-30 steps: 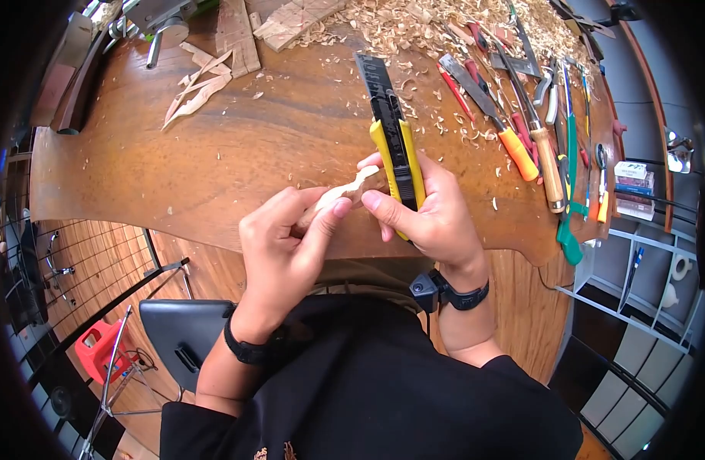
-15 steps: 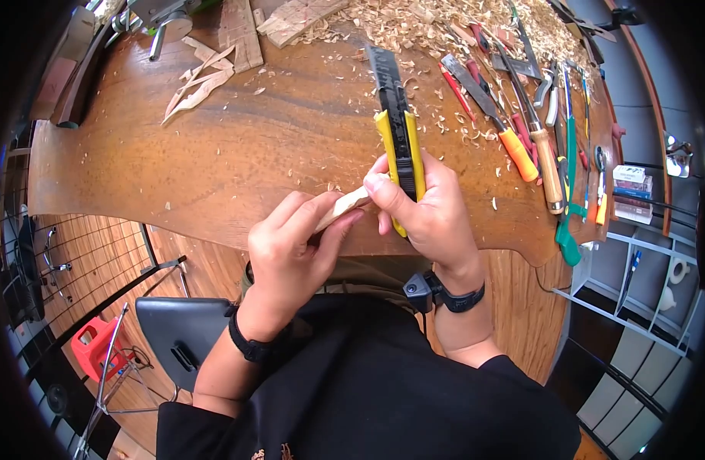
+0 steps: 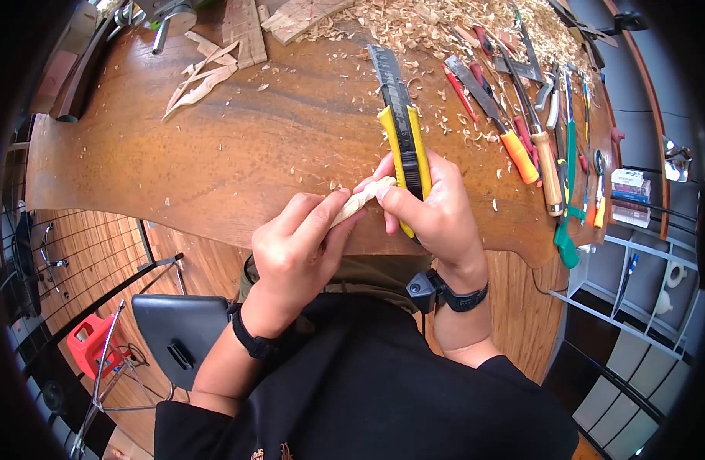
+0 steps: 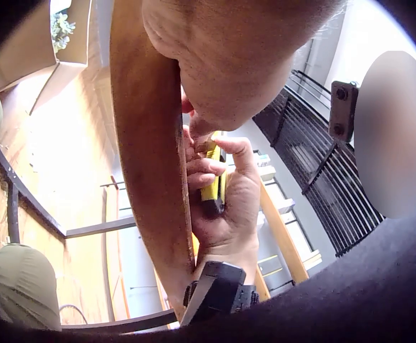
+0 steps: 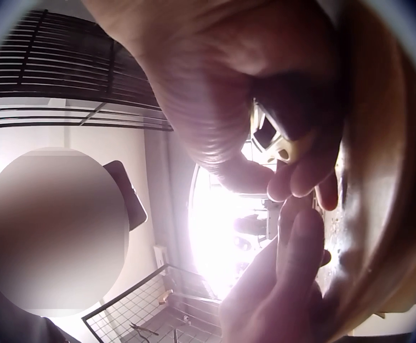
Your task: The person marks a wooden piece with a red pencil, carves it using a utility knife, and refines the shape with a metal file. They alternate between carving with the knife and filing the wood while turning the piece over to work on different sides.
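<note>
A: What in the left hand (image 3: 291,241)?
B: A small, pale piece of wood (image 3: 360,202). Pinched by one end, with thumb and bent fingers.
A: And in the right hand (image 3: 444,207)?
B: A big yellow and black cutter (image 3: 407,153). Gripped by the handle, with fingers curled round. Thumb at the other end of the wood.
A: Where to look for the wood?
B: Up between both hands, over the near edge of the brown table (image 3: 176,169). Tilted a bit, just beside the yellow handle.
A: Touching the blade?
B: No, well apart from the blade. Pointing away from the tummy, that long grey blade, toward the curly wood bits (image 3: 460,19) at the far side.
A: What on the right of the table?
B: Lots of tools! One with an orange handle (image 3: 519,153), and just beside it, one with a wooden handle (image 3: 550,176).
A: And on the far left?
B: Flat boards (image 3: 245,34), with thin, pointy scraps (image 3: 203,84) near them.
A: Down on the floor?
B: A black chair (image 3: 180,330), and a red stool (image 3: 95,345) to the left of it.
</note>
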The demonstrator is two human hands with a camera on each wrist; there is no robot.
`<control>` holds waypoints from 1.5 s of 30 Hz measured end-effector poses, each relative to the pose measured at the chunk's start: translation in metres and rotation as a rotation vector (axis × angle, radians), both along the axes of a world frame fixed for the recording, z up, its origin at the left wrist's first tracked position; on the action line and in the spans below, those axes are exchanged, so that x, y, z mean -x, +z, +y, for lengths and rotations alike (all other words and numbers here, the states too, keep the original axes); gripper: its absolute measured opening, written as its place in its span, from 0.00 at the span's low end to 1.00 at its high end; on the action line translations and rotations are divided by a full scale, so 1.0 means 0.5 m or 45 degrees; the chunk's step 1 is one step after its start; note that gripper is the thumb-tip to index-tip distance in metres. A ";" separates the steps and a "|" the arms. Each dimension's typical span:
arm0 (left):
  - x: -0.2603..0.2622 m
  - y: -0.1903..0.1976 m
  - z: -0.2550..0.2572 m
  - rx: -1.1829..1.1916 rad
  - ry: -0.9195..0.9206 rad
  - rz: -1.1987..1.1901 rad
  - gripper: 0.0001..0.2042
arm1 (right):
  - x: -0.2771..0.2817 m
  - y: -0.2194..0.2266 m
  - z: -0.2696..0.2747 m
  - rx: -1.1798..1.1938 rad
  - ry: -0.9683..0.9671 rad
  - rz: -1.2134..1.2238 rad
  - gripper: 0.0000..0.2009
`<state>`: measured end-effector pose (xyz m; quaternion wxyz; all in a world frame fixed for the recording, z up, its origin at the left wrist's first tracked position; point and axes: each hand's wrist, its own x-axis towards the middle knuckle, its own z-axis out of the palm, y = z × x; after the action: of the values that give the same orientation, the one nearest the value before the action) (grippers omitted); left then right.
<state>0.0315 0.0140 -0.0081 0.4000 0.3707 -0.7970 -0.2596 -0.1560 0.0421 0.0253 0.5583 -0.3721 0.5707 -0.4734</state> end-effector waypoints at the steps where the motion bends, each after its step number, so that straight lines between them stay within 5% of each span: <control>1: -0.001 -0.001 0.001 0.024 0.003 -0.022 0.15 | -0.001 0.001 -0.002 -0.001 0.000 0.000 0.09; 18: 0.003 0.000 0.008 0.151 0.033 -0.096 0.17 | -0.013 0.005 -0.010 -0.077 -0.165 -0.020 0.12; 33: 0.008 0.026 -0.003 -0.235 0.015 -0.068 0.10 | 0.009 -0.014 0.005 0.055 0.019 -0.078 0.15; 37: 0.014 0.021 -0.004 -0.255 0.091 0.035 0.11 | -0.013 -0.003 0.015 0.129 -0.112 -0.125 0.19; 45: 0.016 0.008 -0.001 -0.129 0.105 0.040 0.15 | 0.015 0.017 0.084 0.028 -0.166 0.416 0.25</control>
<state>0.0233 0.0137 -0.0043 0.4035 0.4190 -0.7605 -0.2885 -0.1634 0.0839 0.0337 0.4221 -0.4125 0.6716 -0.4480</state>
